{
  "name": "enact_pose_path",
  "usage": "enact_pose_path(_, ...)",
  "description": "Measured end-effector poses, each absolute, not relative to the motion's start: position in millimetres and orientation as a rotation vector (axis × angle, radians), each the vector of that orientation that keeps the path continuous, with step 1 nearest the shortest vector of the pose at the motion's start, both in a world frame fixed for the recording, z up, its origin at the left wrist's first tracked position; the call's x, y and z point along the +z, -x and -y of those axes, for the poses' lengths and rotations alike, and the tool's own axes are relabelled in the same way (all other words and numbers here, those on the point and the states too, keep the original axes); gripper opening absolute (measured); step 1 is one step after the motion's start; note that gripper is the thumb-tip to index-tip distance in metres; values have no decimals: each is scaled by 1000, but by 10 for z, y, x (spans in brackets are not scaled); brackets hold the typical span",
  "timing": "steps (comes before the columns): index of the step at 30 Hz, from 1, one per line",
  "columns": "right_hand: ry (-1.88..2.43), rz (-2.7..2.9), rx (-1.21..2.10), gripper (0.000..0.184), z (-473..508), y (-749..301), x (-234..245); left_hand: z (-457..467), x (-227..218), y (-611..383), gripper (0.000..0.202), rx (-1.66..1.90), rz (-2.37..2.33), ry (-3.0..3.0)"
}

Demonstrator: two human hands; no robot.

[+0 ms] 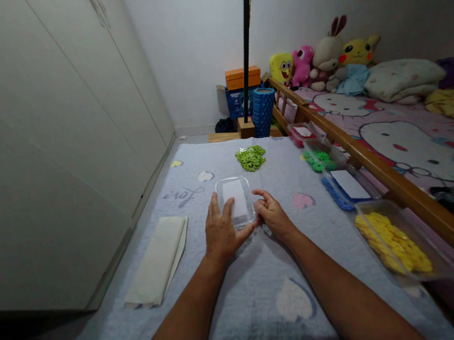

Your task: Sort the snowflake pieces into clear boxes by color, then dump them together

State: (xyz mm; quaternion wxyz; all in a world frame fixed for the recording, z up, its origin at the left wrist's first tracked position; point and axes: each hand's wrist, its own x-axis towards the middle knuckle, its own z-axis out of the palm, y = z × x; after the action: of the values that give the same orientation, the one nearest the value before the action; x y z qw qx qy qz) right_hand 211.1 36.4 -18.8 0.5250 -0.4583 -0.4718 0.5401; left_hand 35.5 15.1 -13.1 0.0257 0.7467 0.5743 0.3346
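Together, the left hand and right hand gripped a clear box holding a white card, resting on the quilt. Nearby, another box held yellow pieces.

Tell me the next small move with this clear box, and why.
Probably prise the lid up at the near right corner. The left hand lies over the box, holding it down on the quilt, and the right hand pinches that corner. The green pile lies loose just beyond, apart from the box.
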Motion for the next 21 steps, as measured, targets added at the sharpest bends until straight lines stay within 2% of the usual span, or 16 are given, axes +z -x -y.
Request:
enact_pose_path(4,1094,1145,1243,51,-351,-2096,-172,-153,-136,-350,80,1056,-1773,-2302)
enact_pose_path(11,1142,1184,1237,34,-346,-2053,-145,-147,-127,-329,77,1018,-1768,-2282)
enact_pose_path(21,1250,1305,1080,28,-271,-2012,-223,-185,-132,-274,76,1116,-1698,-2193)
